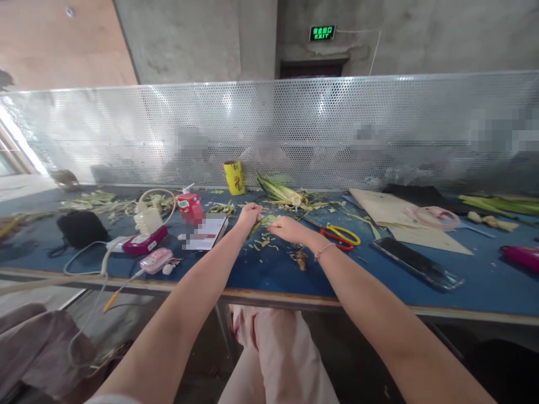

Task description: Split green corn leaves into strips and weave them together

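My left hand (249, 215) is closed in a fist around green leaf strips (261, 222) over the blue table (269, 269). My right hand (285, 228) is closed too and pinches the other end of the same strips, a short way to the right. Both arms reach out from below. Cut green scraps (263, 242) lie scattered under the hands. A pile of leafy stalks (283, 194) rests just beyond them, near a yellow cup (234, 177).
Scissors with red and yellow handles (341, 235) lie right of my hands, then a phone (416, 262) and brown card (396, 216). To the left are a red carton (190, 206), a white booklet (206, 231), pink devices (145, 244), cables and a black pouch (81, 229). A perforated metal screen (295, 129) backs the table.
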Tool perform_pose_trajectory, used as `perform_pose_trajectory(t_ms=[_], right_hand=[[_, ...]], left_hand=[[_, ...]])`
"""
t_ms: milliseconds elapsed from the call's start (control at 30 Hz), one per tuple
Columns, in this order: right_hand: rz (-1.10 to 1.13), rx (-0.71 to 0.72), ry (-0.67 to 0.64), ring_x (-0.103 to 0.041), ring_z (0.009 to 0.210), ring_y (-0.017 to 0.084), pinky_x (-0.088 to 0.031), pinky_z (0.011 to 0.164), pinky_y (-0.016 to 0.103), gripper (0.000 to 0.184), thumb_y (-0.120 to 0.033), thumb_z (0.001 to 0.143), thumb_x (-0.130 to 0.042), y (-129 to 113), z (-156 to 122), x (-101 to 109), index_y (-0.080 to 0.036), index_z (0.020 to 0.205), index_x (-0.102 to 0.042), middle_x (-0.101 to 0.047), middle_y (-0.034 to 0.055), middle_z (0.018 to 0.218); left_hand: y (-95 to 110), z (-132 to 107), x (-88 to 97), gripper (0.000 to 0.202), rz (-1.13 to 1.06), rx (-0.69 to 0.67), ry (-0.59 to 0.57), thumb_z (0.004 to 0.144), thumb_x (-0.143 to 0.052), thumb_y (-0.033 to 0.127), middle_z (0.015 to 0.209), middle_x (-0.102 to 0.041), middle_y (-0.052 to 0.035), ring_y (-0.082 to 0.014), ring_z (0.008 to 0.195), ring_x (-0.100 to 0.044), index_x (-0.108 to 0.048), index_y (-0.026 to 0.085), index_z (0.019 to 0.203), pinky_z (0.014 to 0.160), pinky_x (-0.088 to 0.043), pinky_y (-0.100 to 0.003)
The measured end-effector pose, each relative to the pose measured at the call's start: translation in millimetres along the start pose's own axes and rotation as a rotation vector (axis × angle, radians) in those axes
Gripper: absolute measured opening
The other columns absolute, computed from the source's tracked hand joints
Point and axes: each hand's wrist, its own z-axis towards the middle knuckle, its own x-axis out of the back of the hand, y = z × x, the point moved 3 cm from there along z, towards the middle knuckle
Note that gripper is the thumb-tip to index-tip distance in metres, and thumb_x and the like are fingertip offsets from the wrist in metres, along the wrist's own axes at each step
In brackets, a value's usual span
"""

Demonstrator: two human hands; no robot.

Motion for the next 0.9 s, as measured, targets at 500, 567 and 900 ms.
perform_pose_trajectory(t_ms=[500,567,900], right_hand=[[0.151,-0.075,-0.224,-0.025,0.042,0.006,-0.019,0.049,0.025,0.035,-0.037,0.079,-0.046,-7,-8,4,-0.020,0.052,-0.031,-0.025,-0.0080,0.043],[0.162,-0.079,-0.244,-0.025,0.042,0.007,-0.020,0.049,0.025,0.036,-0.039,0.080,-0.046,-4,-8,4,-0.020,0.053,-0.030,-0.024,-0.0082,0.042],[0.068,-0.008,0.183,-0.039,0.059,0.010,-0.027,0.059,0.025,0.030,-0.037,0.086,-0.040,14,-3,16,-0.019,0.062,-0.041,-0.042,-0.0037,0.059]], left_hand=[[5,-9,-8.2,0.028,0.011,0.090,-0.016,0.072,-0.059,0.011,0.036,-0.027,0.0104,-0.0021,0.032,-0.025,-0.036,0.018,0.057,0.039,-0.012,-0.017],[4,-10,-8.4,0.028,0.021,0.092,-0.037,0.072,-0.059,0.012,0.036,-0.026,0.0104,-0.0025,0.032,-0.025,-0.036,0.018,0.058,0.040,-0.013,-0.017],[7,-10,-3.0,0.020,-0.012,-0.034,-0.072,0.071,-0.065,0.025,0.043,-0.036,0.0068,-0.0034,0.039,-0.033,-0.051,0.015,0.061,0.041,-0.021,-0.017]])
